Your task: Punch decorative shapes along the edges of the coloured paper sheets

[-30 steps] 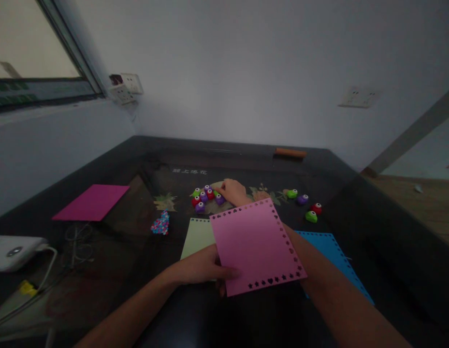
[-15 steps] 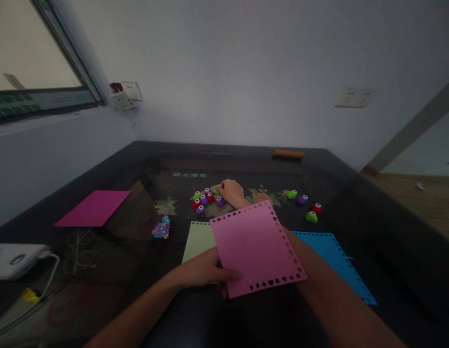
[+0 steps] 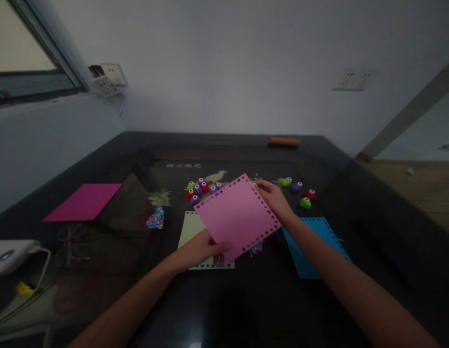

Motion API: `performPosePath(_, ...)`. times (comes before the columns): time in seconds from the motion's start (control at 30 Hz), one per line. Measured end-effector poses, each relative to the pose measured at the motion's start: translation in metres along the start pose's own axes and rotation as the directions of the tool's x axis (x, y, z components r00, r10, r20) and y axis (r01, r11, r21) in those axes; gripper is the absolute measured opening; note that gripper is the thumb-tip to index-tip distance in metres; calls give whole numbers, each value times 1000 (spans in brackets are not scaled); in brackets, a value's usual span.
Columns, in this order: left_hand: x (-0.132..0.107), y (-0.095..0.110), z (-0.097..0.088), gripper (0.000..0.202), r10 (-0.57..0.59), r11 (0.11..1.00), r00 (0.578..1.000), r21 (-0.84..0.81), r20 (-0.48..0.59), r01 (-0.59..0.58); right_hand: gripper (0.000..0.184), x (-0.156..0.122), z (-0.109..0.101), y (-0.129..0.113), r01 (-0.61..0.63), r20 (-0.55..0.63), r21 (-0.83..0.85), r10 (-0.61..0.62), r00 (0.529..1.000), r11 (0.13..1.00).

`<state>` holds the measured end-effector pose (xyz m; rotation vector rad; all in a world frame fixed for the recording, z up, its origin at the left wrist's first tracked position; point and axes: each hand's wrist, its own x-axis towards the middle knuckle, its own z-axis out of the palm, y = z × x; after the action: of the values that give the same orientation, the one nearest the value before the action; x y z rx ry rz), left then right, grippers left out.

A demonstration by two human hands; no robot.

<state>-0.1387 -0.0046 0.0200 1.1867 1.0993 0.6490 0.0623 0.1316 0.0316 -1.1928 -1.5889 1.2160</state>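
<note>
My left hand (image 3: 210,251) pinches the near-left corner of a pink paper sheet (image 3: 235,217), held tilted above the table. Small stars and hearts are punched along several of its edges. At the sheet's right corner, my right hand (image 3: 273,197) is closed around a small green craft punch with a white eye (image 3: 253,185), mostly hidden by fingers and paper. Beneath the sheet lies a pale green paper (image 3: 188,229) with a punched border. Beyond it sits a cluster of red, purple and green craft punches (image 3: 197,189), partly covered by the sheet.
A blue punched sheet (image 3: 300,263) lies under my right forearm. Several more punches (image 3: 296,186) sit at the right. Confetti piles (image 3: 156,218) and a magenta sheet (image 3: 82,203) are at the left, near a white device with a cable (image 3: 14,256). An orange-brown roll (image 3: 285,141) lies at the back.
My right hand has drawn back from the cluster to the pink sheet's right corner, bringing the green craft punch. The pink sheet has shifted left and turned slightly.
</note>
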Motion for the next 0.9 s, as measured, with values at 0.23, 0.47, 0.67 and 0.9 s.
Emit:
performPosePath(0.23,14,-4,1,34,54,996,983,77,-173,-41,31,-71,-30,16,-294,79,481,293,953,826)
performPosePath(0.47,23,11,18,29,126,978,938,197,-323,-64,30,-100,-18,14,-365,219,590,292,931,721)
performPosePath(0.67,29,15,36,31,122,985,914,159,-387,-64,34,-106,-12,12,-371,188,625,329,925,687)
performPosePath(0.9,21,9,41,26,25,996,904,92,-428,16,43,-111,-8,17,-423,193,541,382,904,727)
